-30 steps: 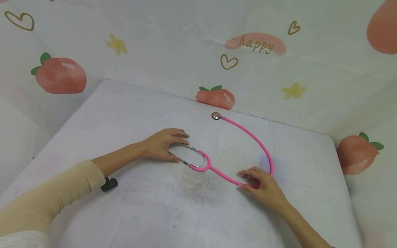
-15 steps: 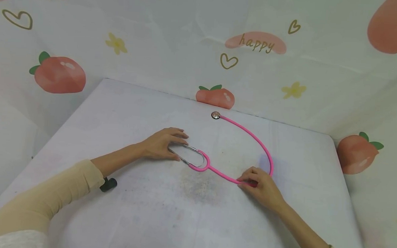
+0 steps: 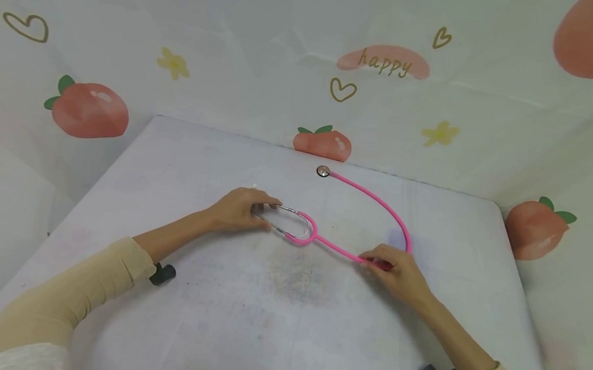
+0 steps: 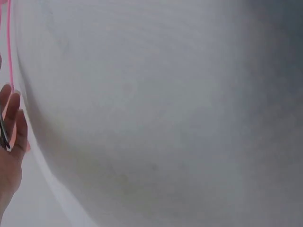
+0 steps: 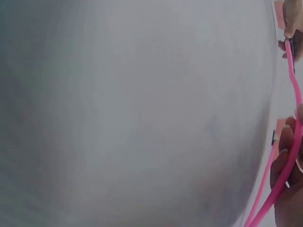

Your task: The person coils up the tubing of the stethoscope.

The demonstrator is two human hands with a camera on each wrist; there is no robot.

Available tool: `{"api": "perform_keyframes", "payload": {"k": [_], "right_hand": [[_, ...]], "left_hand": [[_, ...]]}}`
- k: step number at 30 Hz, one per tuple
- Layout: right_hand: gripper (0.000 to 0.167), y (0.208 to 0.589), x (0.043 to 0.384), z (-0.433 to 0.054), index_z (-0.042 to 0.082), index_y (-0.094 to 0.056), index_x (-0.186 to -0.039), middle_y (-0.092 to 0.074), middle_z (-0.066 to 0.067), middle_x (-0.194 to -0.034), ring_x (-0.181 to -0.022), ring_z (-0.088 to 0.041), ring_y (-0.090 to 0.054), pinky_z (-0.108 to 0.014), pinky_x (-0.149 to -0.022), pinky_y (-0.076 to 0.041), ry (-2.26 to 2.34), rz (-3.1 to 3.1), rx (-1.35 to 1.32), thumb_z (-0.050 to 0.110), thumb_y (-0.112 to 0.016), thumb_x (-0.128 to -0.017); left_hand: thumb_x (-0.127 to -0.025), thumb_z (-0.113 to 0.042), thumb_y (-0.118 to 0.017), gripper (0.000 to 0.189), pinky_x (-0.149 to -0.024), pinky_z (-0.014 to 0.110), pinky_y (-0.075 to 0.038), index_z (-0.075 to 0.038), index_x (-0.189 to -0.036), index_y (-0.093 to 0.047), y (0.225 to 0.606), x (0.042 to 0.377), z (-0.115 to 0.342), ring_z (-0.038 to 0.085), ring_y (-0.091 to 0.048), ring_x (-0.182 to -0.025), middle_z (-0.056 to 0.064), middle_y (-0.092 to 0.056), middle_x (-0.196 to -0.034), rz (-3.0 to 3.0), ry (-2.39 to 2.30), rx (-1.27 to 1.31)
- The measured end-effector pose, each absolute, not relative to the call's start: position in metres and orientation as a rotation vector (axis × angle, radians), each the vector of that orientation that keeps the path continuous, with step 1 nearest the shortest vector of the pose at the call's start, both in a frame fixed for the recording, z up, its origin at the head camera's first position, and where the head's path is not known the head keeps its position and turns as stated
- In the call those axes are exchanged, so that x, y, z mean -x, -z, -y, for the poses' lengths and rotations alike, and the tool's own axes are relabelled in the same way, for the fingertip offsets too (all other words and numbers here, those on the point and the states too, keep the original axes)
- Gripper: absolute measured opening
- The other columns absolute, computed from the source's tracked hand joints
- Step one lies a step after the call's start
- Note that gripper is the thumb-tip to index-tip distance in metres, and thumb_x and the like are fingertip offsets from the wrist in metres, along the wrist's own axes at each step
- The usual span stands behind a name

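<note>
A stethoscope with pink tubing (image 3: pixel 338 248) curves across the middle of the table in the head view. Its round chest piece (image 3: pixel 323 171) lies near the back edge. My left hand (image 3: pixel 238 209) grips the metal ear tubes (image 3: pixel 277 228) at their left end; the ear tips are mostly hidden by the fingers. Farther along, my right hand (image 3: pixel 397 269) pinches the pink tubing between thumb and fingers. In the right wrist view, the tubing (image 5: pixel 284 175) runs across the right hand (image 5: pixel 287 208). The left wrist view catches the left hand (image 4: pixel 10 168) at its edge.
A white-covered table (image 3: pixel 221 314) spreads under both hands. Behind it and at the sides hangs a white cloth (image 3: pixel 262 56) printed with peaches, hearts and flowers. Dark wrist devices (image 3: pixel 163 274) show under both forearms.
The right fingers have closed on the tubing. Both hands and the forked part of the stethoscope have risen slightly, while the chest piece has stayed in place.
</note>
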State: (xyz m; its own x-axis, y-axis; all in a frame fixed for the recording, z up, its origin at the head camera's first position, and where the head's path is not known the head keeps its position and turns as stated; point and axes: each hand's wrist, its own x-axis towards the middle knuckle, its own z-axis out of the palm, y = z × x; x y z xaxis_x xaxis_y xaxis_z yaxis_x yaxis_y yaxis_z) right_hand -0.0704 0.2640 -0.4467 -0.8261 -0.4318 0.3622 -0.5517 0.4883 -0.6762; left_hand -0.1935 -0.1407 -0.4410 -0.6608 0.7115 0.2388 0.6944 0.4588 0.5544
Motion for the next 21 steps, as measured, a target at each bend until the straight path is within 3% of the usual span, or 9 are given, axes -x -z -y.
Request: {"api": "perform_keyframes", "payload": {"k": [3, 5, 13, 21], "right_hand": [[0.034, 0.442, 0.074, -0.264, 0.013, -0.077, -0.101, -0.069, 0.006, -0.084, -0.068, -0.005, -0.053, -0.016, -0.057, -0.046, -1.252, 2.565, -0.900, -0.006, -0.083, -0.074], [0.037, 0.438, 0.076, -0.264, 0.011, -0.077, -0.103, -0.069, 0.004, -0.085, -0.069, -0.006, -0.054, -0.015, -0.058, -0.047, -1.243, 2.550, -0.925, -0.009, -0.084, -0.072], [0.040, 0.406, 0.080, -0.256, -0.005, -0.074, -0.101, -0.072, -0.012, -0.085, -0.073, -0.015, -0.063, -0.013, -0.065, -0.052, -1.227, 2.504, -0.952, -0.023, -0.079, -0.066], [0.034, 0.373, 0.078, -0.243, -0.012, -0.071, -0.101, -0.071, -0.010, -0.074, -0.054, -0.019, -0.063, -0.018, -0.052, -0.050, -1.327, 2.464, -0.814, -0.024, -0.075, -0.070]], "left_hand": [[-0.075, -0.029, -0.089, 0.054, -0.080, 0.031, -0.046, -0.016, -0.124, -0.070, 0.439, 0.194, 0.141, 0.006, -0.052, -0.069, -0.009, -0.071, -0.100, -2.653, -1.023, -1.294], [-0.075, -0.027, -0.089, 0.054, -0.073, 0.029, -0.043, -0.015, -0.124, -0.071, 0.439, 0.195, 0.141, 0.007, -0.049, -0.066, -0.009, -0.071, -0.097, -2.645, -1.041, -1.296], [-0.075, -0.019, -0.089, 0.051, -0.080, 0.033, -0.042, -0.012, -0.122, -0.071, 0.436, 0.197, 0.139, 0.009, -0.049, -0.068, -0.004, -0.072, -0.095, -2.621, -1.114, -1.263], [-0.075, -0.015, -0.089, 0.049, -0.065, 0.025, -0.043, -0.014, -0.121, -0.072, 0.431, 0.197, 0.136, 0.012, -0.050, -0.069, -0.001, -0.073, -0.096, -2.634, -1.166, -1.192]]}}
